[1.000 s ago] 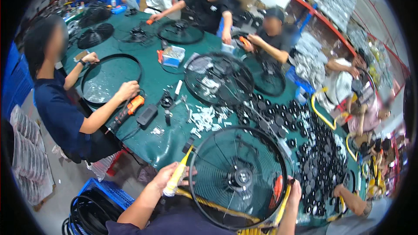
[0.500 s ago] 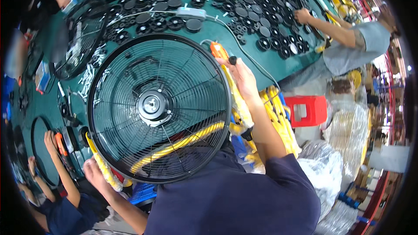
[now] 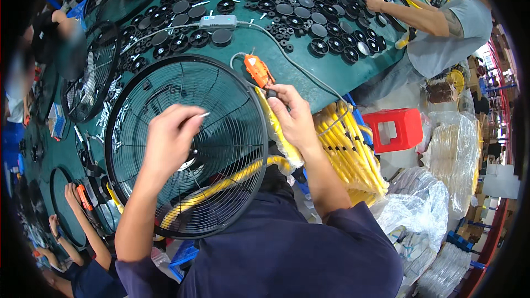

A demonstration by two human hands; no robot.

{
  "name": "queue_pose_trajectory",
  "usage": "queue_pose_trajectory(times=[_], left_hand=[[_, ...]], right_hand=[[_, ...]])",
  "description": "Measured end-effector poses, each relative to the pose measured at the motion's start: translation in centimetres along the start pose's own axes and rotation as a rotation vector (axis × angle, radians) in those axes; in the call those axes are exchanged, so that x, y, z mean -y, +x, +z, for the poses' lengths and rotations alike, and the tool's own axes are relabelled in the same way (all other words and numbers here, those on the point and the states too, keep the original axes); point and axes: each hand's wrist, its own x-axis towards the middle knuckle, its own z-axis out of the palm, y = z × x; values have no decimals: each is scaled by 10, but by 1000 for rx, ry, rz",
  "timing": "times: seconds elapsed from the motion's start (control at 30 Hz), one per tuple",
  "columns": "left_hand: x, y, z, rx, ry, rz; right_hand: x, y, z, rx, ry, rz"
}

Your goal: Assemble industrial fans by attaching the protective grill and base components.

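A round black fan guard (image 3: 236,179) with wire bars lies in front of me, and the motor hub in its middle is partly hidden by my left hand. Above the bars is my left hand (image 3: 172,138), fingers closed; the silvery tip of a small bolt (image 3: 205,114) pokes out between them. At the right rim my right hand (image 3: 295,117) pinches a black knob (image 3: 270,94), beside the plastic-wrapped yellow tube (image 3: 279,132) of the stand. Just beyond the knob lies an orange electric screwdriver (image 3: 256,70) with a cable. More yellow tube (image 3: 221,185) shows through the bars.
Black round caps (image 3: 301,14) and silver bolts (image 3: 110,102) cover the far table. A grey power box (image 3: 217,21) trails cables. Wrapped yellow tubes (image 3: 353,157) and a red stool (image 3: 393,129) are at right. Co-workers sit at far right and lower left.
My left hand has risen from the guard's lower left rim to over its middle, with a bolt showing. The guard has shifted slightly left. My right hand has moved left with the knob.
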Motion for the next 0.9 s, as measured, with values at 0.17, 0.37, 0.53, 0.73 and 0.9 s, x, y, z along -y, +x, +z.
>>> queue_pose_trajectory(times=[0.17,0.37,0.53,0.73,0.9], left_hand=[[23,56,67,97,24,70],[20,59,91,164,-192,-101],[29,58,99,172,-217,-171],[34,57,110,136,-416,-170],[21,68,99,68,-121,57]], right_hand=[[-1,-13,3,-54,237,97],[0,-34,-5,-40,430,147],[-25,-29,-10,83,858,337],[-39,8,3,183,695,331],[-30,37,-2,304,547,287]])
